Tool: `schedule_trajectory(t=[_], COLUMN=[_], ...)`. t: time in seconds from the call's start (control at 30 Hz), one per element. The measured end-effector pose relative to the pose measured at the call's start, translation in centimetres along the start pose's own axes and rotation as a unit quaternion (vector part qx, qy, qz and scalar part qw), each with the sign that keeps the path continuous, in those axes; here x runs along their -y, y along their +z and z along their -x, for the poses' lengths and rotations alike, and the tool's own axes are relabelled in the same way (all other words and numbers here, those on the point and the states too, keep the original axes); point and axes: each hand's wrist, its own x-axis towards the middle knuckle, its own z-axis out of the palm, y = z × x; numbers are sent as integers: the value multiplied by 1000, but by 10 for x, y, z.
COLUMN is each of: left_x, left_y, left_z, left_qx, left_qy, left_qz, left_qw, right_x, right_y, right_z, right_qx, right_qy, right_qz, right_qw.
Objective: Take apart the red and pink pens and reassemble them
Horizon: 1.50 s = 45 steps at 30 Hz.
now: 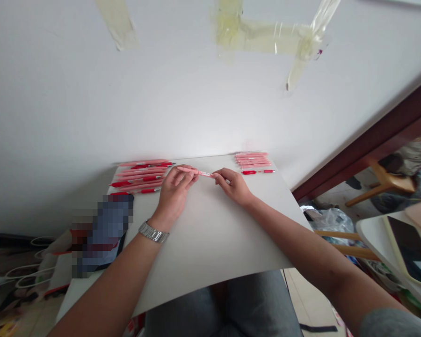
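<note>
A white table [210,248] stands against a white wall [168,103]. Strips of yellowed tape [266,37] adhere to the upper part of the wall. The person sits at the near edge, with the legs in grey jeans [266,304] partly beneath the tabletop.

The pink pen [205,174] is located above the table, raised between both hands and lying nearly level. The left hand [177,187] grasps one end of it between thumb and fingers. The right hand [233,185] pinches the opposite end between thumb and index finger. A pale printed label on the barrel is exposed between the two grips; its text is too small to read. A metal-band watch [154,231] is fitted on the left wrist.

Left of the left hand, a group of pink and red pens [140,173] lies side by side at the far left corner of the table. At the far right corner, a row of pink pens [253,162] lies parallel, with one red pen [258,172] on its near side. A pixelated object [107,234] occupies the left edge; its identity cannot be determined. To the right, a dark-screened device [409,248] rests on a separate white surface [375,229].
</note>
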Motion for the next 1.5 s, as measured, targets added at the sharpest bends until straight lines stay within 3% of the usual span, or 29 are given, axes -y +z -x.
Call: schedule_trajectory(t=[0.2,0.43,0.9,1.5], left_x=[1,2,2,3], left_y=[-2,-2,-2,-2], left_z=[-1,-1,-2,-3], left_qx=[-9,-11,-6,-14], left_qy=[-1,-3,-4,-9], left_qz=[1,0,16,25], left_qw=[1000,1000,1000,1000], right_x=[-3,-11,1,-5], right_y=[2,5,-1,3], right_z=[3,2,1,2], right_qx=[-5,-10,2,-7], right_qy=[19,-13,18,-1], right_qz=[-31,-41,-9,-24], right_qw=[999,999,1000,1000])
